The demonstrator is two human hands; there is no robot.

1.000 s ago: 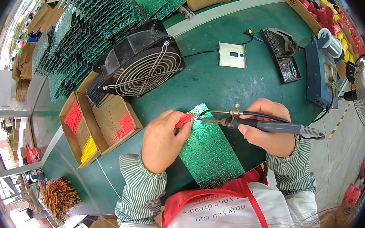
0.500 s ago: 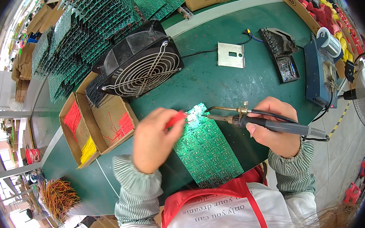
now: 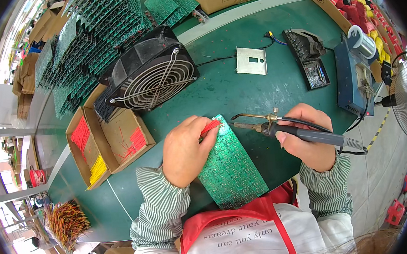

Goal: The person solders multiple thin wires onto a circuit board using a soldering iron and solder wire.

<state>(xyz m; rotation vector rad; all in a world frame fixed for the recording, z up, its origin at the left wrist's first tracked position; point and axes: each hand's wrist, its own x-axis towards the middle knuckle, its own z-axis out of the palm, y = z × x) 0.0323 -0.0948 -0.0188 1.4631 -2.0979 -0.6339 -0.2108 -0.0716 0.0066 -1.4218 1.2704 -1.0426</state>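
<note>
Green tabletop point(image 3: 220, 94) spans scene. Square black fan with wire guard point(image 3: 154, 78), far left. Flat rectangular green circuit board point(image 3: 233, 167), near centre. Right hand point(image 3: 313, 152): grip clenched round grey-black soldering iron point(image 3: 304, 135), tip point(image 3: 238, 125) just right of board's far end. Left hand point(image 3: 184, 152): grip pinching thin red wires point(image 3: 211, 126) at board's far end.

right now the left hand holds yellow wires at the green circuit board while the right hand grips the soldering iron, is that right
Not quite: the head view shows the left hand holding red wires, not yellow ones, at the green circuit board, while the right hand grips the soldering iron.
</note>
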